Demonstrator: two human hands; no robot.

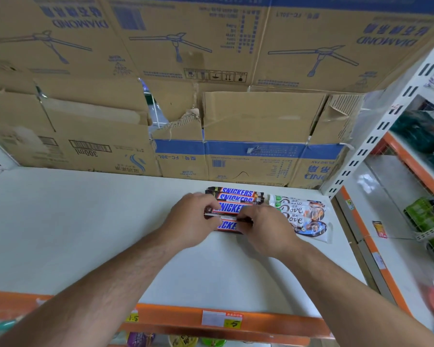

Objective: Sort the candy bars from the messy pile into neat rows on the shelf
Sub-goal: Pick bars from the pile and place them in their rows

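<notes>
Snickers (236, 191): left hand (191, 219) and right hand (266, 229) hide our front bars' ends.
Price tag (221, 319): too blurred for us.
Cartons (186, 46): cropped above.

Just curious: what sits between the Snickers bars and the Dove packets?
Just a narrow strip of bare shelf, per the head view; the right hand covers its near end.

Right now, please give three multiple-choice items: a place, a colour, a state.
1. Where do the Dove bars lie? A) left of the Snickers bars B) right of them C) on top of them
2. What colour is the shelf front edge? A) green B) orange C) black
3. What do the left hand and right hand do? A) hang idle B) point upward C) grip Snickers bars
Answers: B, Dove sits rightward; B, the strip is orange; C, fingers curl on bars.
</notes>
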